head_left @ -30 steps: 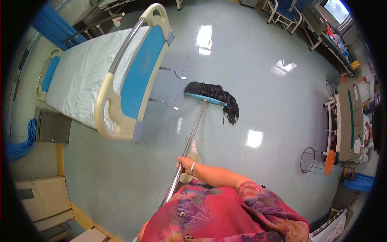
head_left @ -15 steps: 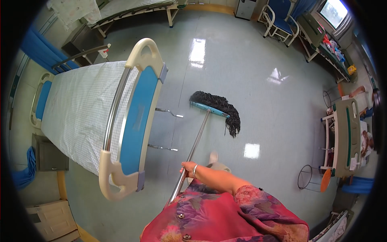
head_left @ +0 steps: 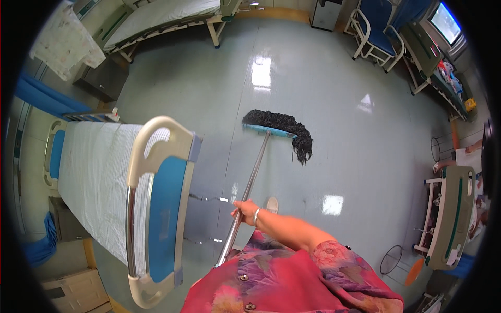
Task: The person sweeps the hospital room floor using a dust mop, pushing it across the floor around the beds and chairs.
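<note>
My right hand (head_left: 244, 211) is closed around the silver pole of a floor mop (head_left: 248, 182), a bracelet at its wrist. From that grip the pole slants away from me to a blue mop head bar (head_left: 269, 131). Dark, shaggy strands (head_left: 279, 121) lie on the floor along the bar and trail toward me at its right end. The pole's near end disappears by my patterned red shirt (head_left: 282, 276). My left hand is out of the picture.
Close on the left stands a bed (head_left: 99, 172) with a blue and cream footboard (head_left: 166, 214) and metal cranks sticking out. Another bed (head_left: 172, 21) and a blue chair (head_left: 377, 28) are farther off. At right are a bed (head_left: 451, 214), a round wire stand (head_left: 391, 259) and a person.
The near left bed and the right-hand furniture have shifted toward the bottom of the picture as I moved forward. The mop has travelled forward with me, my right hand still around its pole.
</note>
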{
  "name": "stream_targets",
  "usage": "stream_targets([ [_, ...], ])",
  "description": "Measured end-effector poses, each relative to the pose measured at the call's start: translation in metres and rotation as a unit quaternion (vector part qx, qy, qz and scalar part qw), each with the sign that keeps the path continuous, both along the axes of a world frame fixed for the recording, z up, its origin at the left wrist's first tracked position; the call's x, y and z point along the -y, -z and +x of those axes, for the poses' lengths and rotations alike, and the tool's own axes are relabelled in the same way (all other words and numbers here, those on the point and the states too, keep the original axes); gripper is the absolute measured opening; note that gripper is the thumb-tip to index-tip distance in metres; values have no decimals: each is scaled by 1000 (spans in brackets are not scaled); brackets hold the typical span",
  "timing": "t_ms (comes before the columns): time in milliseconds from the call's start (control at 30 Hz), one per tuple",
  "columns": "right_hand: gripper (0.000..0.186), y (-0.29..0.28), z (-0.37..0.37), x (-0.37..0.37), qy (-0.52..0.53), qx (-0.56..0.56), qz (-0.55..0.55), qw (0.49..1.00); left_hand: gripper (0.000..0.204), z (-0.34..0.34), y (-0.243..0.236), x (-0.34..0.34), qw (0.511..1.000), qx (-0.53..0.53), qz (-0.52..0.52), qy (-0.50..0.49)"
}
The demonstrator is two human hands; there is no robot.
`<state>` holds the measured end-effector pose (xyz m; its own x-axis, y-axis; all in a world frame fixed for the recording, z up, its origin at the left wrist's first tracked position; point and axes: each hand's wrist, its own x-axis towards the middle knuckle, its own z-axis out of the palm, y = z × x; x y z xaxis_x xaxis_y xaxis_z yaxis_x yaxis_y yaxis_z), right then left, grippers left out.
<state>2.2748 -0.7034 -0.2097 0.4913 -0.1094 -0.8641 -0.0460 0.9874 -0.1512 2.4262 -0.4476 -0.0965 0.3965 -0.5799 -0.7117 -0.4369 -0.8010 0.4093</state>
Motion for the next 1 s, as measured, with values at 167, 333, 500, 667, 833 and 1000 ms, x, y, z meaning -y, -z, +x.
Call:
stream_targets([
  [167,30,-24,-6,65,36,32,41,998,9,5,14,102,1000,14,-1,25],
  [333,25,-21,-4,144,7,30,44,999,9,14,38,185,998,22,10,54],
  [500,22,-7,2,240,-6,24,36,999,9,29,75,264,995,30,32,89],
  [667,23,-6,14,353,20,-20,2,1000,10,57,118,351,988,45,61,132],
  [833,15,-12,21,477,18,-25,2,1000,12,90,145,440,973,71,94,199],
  [1000,27,-6,26,565,22,10,12,1000,13,121,165,516,956,98,109,255],
])
